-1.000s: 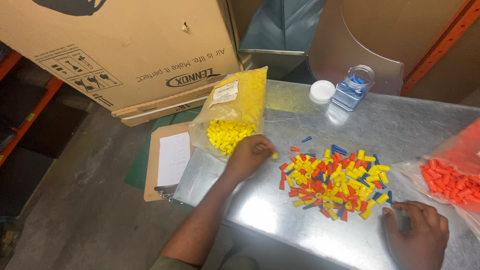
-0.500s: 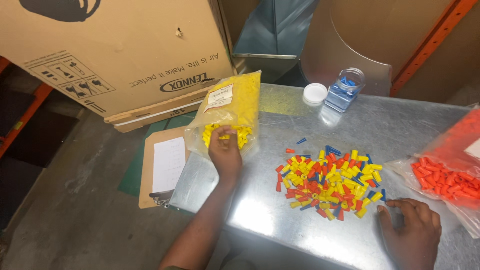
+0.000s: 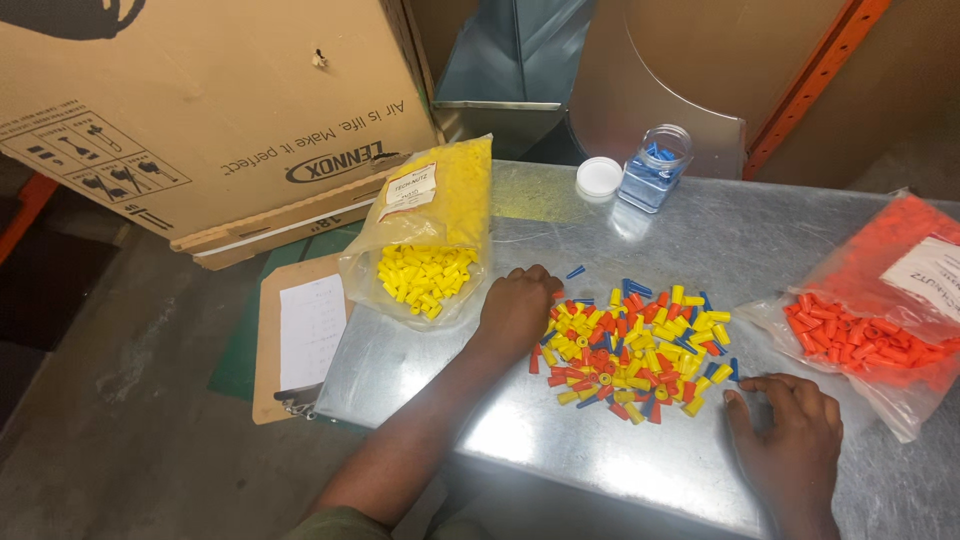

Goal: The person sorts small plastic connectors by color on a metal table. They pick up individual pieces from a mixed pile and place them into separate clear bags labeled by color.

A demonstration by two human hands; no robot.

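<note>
At centre frame we rest our left hand (image 3: 515,312), fingers curled, on the mixed pile of caps (image 3: 635,350), while our right hand (image 3: 790,435) lies flat, empty, lower right

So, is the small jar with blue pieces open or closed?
Open. The jar has no lid on its mouth, and a white lid lies on the table beside it.
</note>
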